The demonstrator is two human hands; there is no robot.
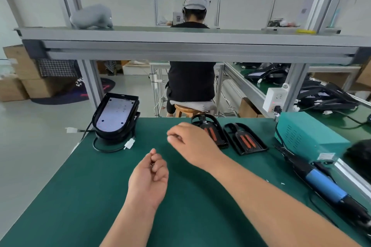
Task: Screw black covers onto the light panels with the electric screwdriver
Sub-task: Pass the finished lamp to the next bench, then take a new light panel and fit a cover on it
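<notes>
Landmark is the stack of light panels (116, 114), tilted up at the far left corner of the green surface (80, 186), pale board facing me, black rim around it. Its black cable with a white connector (129, 144) curls on the surface just in front of the stack.

My left hand (149, 176) hangs above the surface, nearer me than the panels and a bit right of them. Its fingers (158, 166) are curled in, and small dark pieces (152, 164) sit between thumb and fingers. They are too small to name.

My right hand (192, 144) is right of the panels, over the near end of the first black cover (212, 132) and blurred. Its fingers (174, 133) are bent with the tips close together. I cannot tell whether they hold anything.

A second black cover (246, 139) lies flat farther right of the panels, beside the first. Both show orange strips inside.

The electric screwdriver (325, 182), with a blue grip, lies on the surface far right of the panels with no hand on it. Beyond it stands a teal power box (307, 136).

Behind the panels' side of the bench, a person (190, 80) sits on a wooden stool (185, 109), back to me.
</notes>
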